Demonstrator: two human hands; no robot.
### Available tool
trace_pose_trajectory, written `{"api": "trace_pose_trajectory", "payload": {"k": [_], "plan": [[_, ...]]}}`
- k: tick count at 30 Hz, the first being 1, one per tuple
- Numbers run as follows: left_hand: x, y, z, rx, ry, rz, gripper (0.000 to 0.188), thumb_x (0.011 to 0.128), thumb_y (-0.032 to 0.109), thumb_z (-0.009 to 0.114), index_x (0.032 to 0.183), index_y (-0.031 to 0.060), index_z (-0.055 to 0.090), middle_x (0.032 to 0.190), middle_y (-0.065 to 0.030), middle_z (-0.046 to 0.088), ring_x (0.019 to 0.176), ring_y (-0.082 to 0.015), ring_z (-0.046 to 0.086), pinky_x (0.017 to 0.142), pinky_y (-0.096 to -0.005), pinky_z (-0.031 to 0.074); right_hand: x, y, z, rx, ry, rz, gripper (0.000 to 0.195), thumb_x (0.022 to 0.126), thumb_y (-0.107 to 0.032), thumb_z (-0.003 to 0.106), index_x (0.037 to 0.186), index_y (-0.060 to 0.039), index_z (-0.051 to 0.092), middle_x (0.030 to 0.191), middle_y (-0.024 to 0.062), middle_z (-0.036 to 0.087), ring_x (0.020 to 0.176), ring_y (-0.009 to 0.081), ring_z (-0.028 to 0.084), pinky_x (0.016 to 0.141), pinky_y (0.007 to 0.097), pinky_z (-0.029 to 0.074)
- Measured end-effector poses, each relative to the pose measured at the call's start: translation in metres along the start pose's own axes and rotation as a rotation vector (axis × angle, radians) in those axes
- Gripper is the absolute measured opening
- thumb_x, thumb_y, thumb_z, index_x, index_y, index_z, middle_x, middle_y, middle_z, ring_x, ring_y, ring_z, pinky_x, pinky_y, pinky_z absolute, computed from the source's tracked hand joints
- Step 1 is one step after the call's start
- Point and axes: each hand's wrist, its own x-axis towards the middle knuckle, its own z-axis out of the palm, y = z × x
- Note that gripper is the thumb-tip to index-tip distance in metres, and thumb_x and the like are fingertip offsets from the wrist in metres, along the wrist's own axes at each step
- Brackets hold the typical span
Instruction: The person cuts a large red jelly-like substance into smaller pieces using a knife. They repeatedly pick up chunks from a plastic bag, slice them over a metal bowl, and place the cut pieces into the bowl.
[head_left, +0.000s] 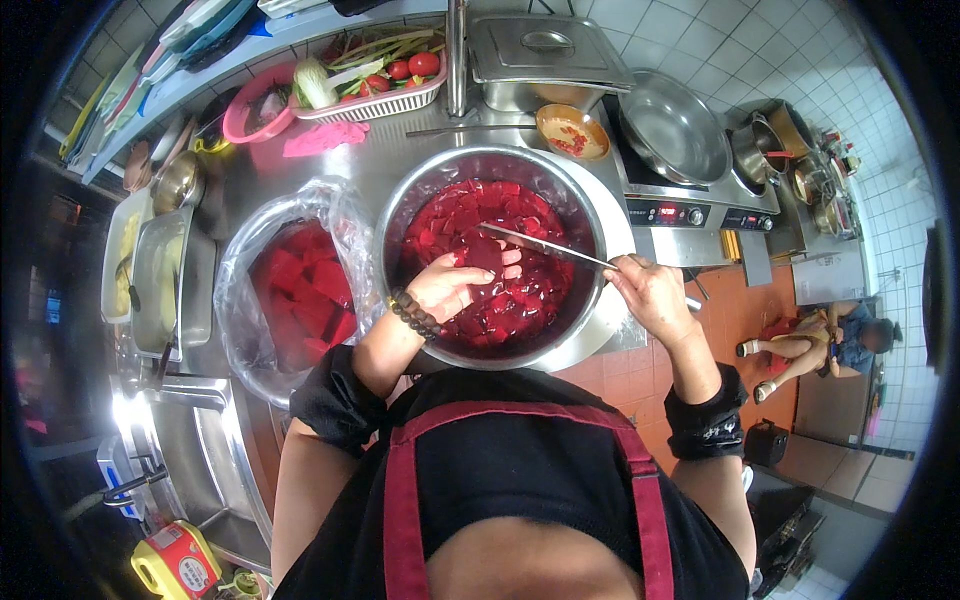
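Note:
In my left hand, which wears a beaded bracelet, rests a dark red jelly-like block. My right hand grips the handle end of a knife, whose blade reaches over the block. Both are above a large round steel pot full of small wet red pieces. The pot stands on a white round board. To its left, a container lined with a clear plastic bag holds larger red blocks. Whether the blade touches the block is hard to tell.
Behind the pot are an orange bowl, a lidded steel pan and a vegetable basket. A wide steel pan sits on a hob at right. Left are steel trays and a sink. A person sits farther right.

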Motion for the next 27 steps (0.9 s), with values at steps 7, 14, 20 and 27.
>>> {"api": "trace_pose_trajectory", "payload": {"k": [7,14,20,27], "plan": [[0.006,-0.002,-0.005,0.064,-0.002,-0.041,0.043,0.079,-0.011,0.046,0.122,-0.0075,0.042,0.121,-0.0186,0.051,0.115,-0.03,0.049,0.098,-0.0371,0.04,0.005,0.008,0.005,-0.054,-0.076,-0.095,0.022,0.084,-0.028,0.055,0.076,-0.0079,0.057,0.069,0.0065,0.059,0.059,0.0262,0.06,0.051,0.0361,0.046],[0.007,-0.007,-0.012,-0.011,-0.006,-0.022,0.04,0.081,-0.009,0.046,0.121,-0.0063,0.043,0.125,-0.0198,0.048,0.117,-0.031,0.047,0.098,-0.0379,0.039,0.006,0.012,0.01,-0.045,-0.114,-0.027,0.02,0.085,-0.026,0.054,0.079,-0.0072,0.055,0.072,0.0092,0.06,0.064,0.0285,0.06,0.054,0.0376,0.047],[0.009,-0.017,-0.013,-0.092,0.13,0.099,0.032,0.088,0.01,0.049,0.118,-0.0003,0.047,0.129,-0.0167,0.045,0.118,-0.0299,0.045,0.098,-0.0395,0.038,0.0,-0.002,0.008,0.26,-0.098,0.171,0.019,0.086,-0.019,0.054,0.08,-0.001,0.05,0.066,0.018,0.057,0.065,0.0371,0.058,0.055,0.0426,0.045],[0.019,-0.024,-0.014,-0.43,0.12,0.295,0.049,0.09,0.044,0.042,0.115,0.0016,0.047,0.119,-0.0176,0.052,0.112,-0.031,0.049,0.096,-0.0441,0.038,-0.015,-0.046,0.026,0.153,-0.13,0.124,0.017,0.087,-0.017,0.051,0.081,-0.0023,0.046,0.058,0.0178,0.056,0.055,0.0353,0.059,0.049,0.0433,0.047]]}}
